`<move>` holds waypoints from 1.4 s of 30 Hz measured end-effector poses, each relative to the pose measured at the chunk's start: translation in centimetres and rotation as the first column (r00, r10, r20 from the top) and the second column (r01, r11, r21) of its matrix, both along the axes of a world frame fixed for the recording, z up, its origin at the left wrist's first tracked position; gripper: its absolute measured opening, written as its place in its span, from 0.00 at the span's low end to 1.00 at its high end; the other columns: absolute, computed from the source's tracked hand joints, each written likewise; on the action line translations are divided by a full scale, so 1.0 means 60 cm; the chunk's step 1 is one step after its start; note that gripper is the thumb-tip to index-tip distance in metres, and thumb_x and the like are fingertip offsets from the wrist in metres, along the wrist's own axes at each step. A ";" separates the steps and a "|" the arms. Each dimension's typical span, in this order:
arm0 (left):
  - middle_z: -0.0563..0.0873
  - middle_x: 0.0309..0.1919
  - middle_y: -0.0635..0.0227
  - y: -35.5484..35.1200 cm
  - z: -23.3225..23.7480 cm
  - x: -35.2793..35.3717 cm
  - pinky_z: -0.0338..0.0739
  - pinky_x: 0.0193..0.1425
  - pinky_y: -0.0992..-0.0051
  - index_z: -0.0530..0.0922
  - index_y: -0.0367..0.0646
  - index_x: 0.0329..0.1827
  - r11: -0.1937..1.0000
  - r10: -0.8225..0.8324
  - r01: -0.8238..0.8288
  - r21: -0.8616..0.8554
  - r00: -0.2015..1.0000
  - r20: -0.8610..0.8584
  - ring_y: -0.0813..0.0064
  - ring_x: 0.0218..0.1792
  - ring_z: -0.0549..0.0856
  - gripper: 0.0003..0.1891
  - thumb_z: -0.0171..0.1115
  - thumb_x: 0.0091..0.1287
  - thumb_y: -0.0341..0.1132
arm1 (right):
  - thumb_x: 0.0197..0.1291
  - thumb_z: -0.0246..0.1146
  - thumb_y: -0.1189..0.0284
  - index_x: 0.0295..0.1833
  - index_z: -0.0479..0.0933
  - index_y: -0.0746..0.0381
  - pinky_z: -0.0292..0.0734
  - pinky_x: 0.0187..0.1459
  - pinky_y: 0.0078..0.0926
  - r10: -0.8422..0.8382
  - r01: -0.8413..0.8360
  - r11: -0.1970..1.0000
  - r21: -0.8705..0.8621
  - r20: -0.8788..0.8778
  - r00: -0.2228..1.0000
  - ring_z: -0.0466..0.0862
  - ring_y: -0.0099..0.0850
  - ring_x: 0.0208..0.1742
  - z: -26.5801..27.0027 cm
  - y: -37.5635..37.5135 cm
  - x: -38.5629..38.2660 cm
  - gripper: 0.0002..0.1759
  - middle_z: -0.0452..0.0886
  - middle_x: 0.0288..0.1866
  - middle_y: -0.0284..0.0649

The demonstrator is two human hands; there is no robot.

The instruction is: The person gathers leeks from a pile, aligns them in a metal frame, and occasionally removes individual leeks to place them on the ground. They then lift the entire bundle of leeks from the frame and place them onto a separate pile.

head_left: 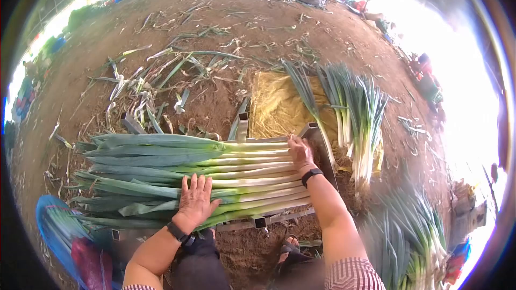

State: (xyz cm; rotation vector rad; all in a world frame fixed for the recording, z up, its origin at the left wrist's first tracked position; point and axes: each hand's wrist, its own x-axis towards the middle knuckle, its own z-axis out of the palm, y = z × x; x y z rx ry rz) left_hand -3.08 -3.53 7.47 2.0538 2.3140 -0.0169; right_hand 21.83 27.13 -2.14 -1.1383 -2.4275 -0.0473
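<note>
A layer of leeks (242, 174) lies side by side on a metal frame (259, 222), green leaves to the left and white stalks to the right. My left hand (196, 201) rests flat on the leaves near the middle, its fingers spread. At the white ends, my right hand (301, 153) has its fingers bent over the upper leek stalks, close to the metal end plate (322, 156). The root ends beneath this hand are partly hidden. Both wrists carry dark bands.
Beyond the frame, a yellow sack (269, 102) lies on the soil, with loose leeks (363, 113) across its right side. Another leek pile (411, 236) is at the lower right. A blue-rimmed bag (48, 220) stands at the left. Leaf scraps (161, 75) litter the ground.
</note>
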 end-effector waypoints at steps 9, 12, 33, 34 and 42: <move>0.74 0.56 0.55 0.075 0.062 -0.030 0.60 0.67 0.50 0.74 0.39 0.58 0.997 -0.079 0.078 0.015 0.989 0.122 0.58 0.60 0.71 0.29 0.61 0.62 0.53 | 0.59 0.60 0.73 0.39 0.80 0.56 0.78 0.46 0.34 0.012 -0.092 0.951 -0.295 -0.265 0.964 0.82 0.44 0.46 0.003 0.014 0.028 0.05 0.81 0.43 0.44; 0.76 0.56 0.53 0.164 0.053 -0.037 0.61 0.66 0.52 0.73 0.39 0.60 0.994 -0.096 0.090 0.058 0.990 0.108 0.58 0.60 0.73 0.28 0.60 0.63 0.49 | 0.58 0.61 0.72 0.42 0.81 0.55 0.78 0.46 0.34 0.040 -0.108 0.966 -0.235 -0.277 0.960 0.82 0.44 0.46 0.025 -0.003 0.027 0.07 0.82 0.44 0.43; 0.81 0.46 0.69 0.267 -0.073 -0.063 0.64 0.56 0.57 0.78 0.51 0.51 0.998 -0.058 0.058 0.005 0.998 -0.020 0.65 0.52 0.78 0.17 0.63 0.61 0.44 | 0.65 0.59 0.80 0.38 0.74 0.60 0.80 0.35 0.22 -0.378 -0.188 0.898 -0.397 -0.916 0.131 0.80 0.25 0.30 0.170 -0.016 0.119 0.03 0.80 0.34 0.34; 0.81 0.46 0.69 0.266 -0.078 -0.063 0.64 0.56 0.57 0.78 0.51 0.51 0.998 -0.063 0.064 0.016 0.997 -0.042 0.65 0.52 0.78 0.17 0.63 0.61 0.44 | 0.65 0.59 0.80 0.40 0.74 0.60 0.81 0.36 0.24 -0.399 -0.208 0.891 -0.404 -0.914 0.067 0.81 0.26 0.32 0.195 -0.001 0.146 0.03 0.81 0.35 0.35; 0.81 0.45 0.69 0.265 -0.076 -0.058 0.65 0.55 0.56 0.78 0.50 0.49 0.993 -0.085 0.083 0.090 0.996 0.020 0.66 0.52 0.78 0.15 0.63 0.61 0.43 | 0.53 0.65 0.81 0.66 0.68 0.62 0.75 0.58 0.36 -0.553 0.553 0.829 0.084 -0.020 0.833 0.74 0.47 0.64 0.232 -0.005 0.376 0.32 0.60 0.72 0.54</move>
